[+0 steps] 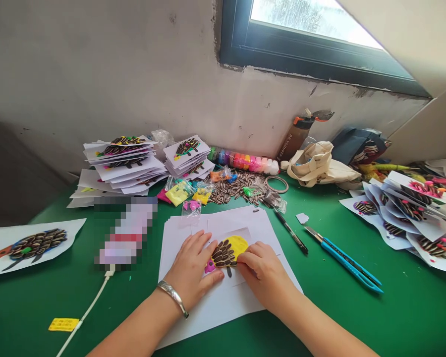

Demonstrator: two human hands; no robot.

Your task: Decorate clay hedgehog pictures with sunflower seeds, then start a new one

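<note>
A small card (241, 282) lies on a stack of white paper (193, 322) and bears a yellow clay shape (241, 245). Rows of striped sunflower seeds (223, 254) cover its left part, with a pink clay piece (209, 267) at the lower left and a single seed below. My left hand (195, 263), a silver bracelet on its wrist, rests flat with fingers apart, holding the card down at its left. My right hand (262, 270) is pinched at the lower right edge of the yellow clay, on a seed mostly hidden by the fingertips.
Behind the paper lie loose sunflower seeds (223, 192), bagged clay (178, 192) and a tape ring (277, 184). A pen (292, 233) and a blue craft knife (347, 263) lie right. Finished cards are piled left (130, 173) and right (401, 208). A white cable (92, 302) runs left.
</note>
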